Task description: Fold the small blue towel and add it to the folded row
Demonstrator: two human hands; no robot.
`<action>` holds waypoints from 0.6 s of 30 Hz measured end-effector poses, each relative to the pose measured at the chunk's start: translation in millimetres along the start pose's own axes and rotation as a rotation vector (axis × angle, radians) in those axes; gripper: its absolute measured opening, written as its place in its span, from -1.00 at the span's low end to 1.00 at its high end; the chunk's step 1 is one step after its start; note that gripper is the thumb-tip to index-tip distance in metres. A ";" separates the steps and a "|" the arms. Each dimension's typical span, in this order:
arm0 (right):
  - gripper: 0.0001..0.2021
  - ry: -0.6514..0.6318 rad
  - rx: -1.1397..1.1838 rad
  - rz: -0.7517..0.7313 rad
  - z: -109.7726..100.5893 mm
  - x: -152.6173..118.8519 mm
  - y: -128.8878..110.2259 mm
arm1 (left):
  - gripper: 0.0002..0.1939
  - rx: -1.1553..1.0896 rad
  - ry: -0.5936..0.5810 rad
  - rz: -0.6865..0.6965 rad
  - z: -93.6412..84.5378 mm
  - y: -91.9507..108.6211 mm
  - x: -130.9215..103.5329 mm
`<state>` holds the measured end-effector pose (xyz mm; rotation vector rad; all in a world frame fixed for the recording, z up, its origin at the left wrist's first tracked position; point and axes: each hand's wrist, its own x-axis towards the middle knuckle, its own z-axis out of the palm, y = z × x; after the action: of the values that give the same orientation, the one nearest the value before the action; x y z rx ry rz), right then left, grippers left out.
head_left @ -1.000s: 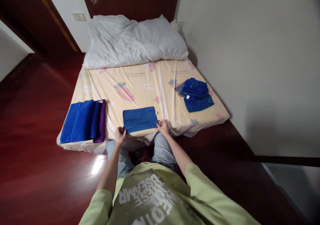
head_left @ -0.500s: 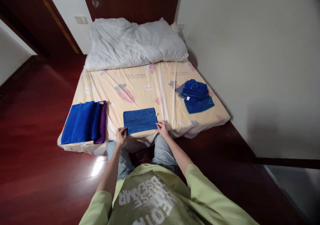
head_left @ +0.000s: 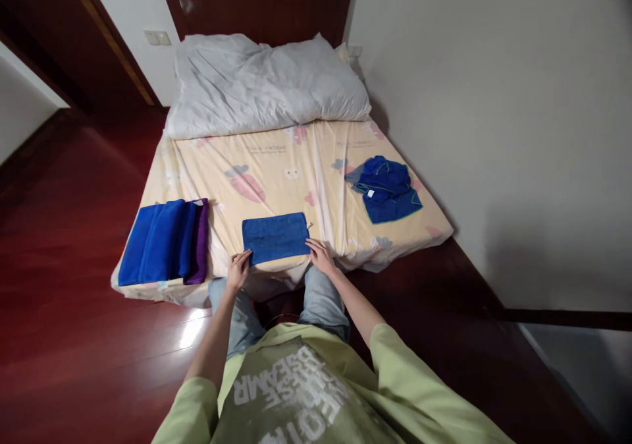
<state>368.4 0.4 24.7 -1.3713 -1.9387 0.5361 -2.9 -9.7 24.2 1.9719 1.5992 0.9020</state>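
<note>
Folded blue towel (head_left: pixel 275 237) at lower centre, long axis left-right across frame. Left hand (head_left: pixel 239 269) at near-left corner, right hand (head_left: pixel 320 256) at near-right corner; fingers loosely spread, touching edge, pinch unclear. Both equally near.

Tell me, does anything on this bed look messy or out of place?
Yes: the blue cloths near the bed's right edge lie in a crumpled heap, unlike the neat folded stack on the left and the flat towel in the middle.

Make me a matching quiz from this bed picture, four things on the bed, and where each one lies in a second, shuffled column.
Things:
1. folded blue towel
2. stack of towels
3. crumpled blue cloths
4. white duvet

Places:
A. head of the bed
B. left near corner
C. right side, by the wall
D. near edge, between left hand and right hand

Pairs: 1-D, 2-B, 3-C, 4-A
</note>
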 end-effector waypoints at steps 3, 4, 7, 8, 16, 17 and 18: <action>-0.50 -0.027 0.011 0.018 -1.7 0.5 1.0 | -0.56 -0.007 -0.032 0.006 -2.1 -4.3 -0.2; -0.50 -0.038 0.014 0.027 -1.8 0.8 1.4 | -0.55 -0.006 -0.036 0.012 -2.2 -5.6 -0.2; -0.51 -0.034 0.034 0.049 -0.5 1.5 3.7 | -0.47 0.006 -0.041 0.045 -0.8 -9.1 -0.3; -0.52 -0.021 0.046 0.054 0.4 1.7 4.9 | -0.44 0.010 -0.041 0.054 0.1 -10.0 -0.4; -0.62 0.029 0.228 0.105 6.9 9.0 18.3 | -0.48 -0.077 0.009 0.027 3.2 -16.0 2.8; -0.64 0.039 0.263 0.125 7.6 10.0 19.2 | -0.51 -0.104 0.024 0.017 3.1 -16.3 3.2; -0.66 0.048 0.299 0.146 8.4 10.8 19.8 | -0.55 -0.131 0.039 0.001 2.9 -16.5 3.5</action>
<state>372.8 17.9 8.9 -1.3239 -1.6504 0.8194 -11.7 -2.3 11.5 1.8760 1.5201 1.0242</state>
